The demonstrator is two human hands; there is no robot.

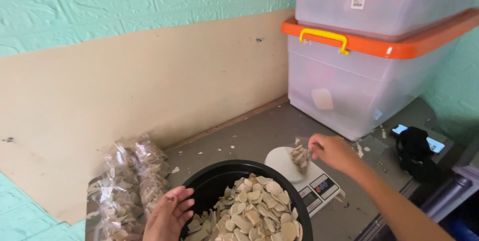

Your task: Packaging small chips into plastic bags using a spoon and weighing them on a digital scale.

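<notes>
The right hand (333,152) pinches a small bag of chips (301,158) over the scale (305,177); the left hand (168,215), fingers loose, rests on the black bowl (209,181). The bag may tip and spill.

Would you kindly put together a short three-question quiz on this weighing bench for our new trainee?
1. True or false: the right hand holds a small clear bag of chips over the white kitchen scale.
2. What does the left hand touch? A) the black bowl B) the storage bin C) the phone
3. Where do the filled bags lie relative to the bowl?

Key: 1 true; 2 A; 3 to its left, by the wall.
</notes>
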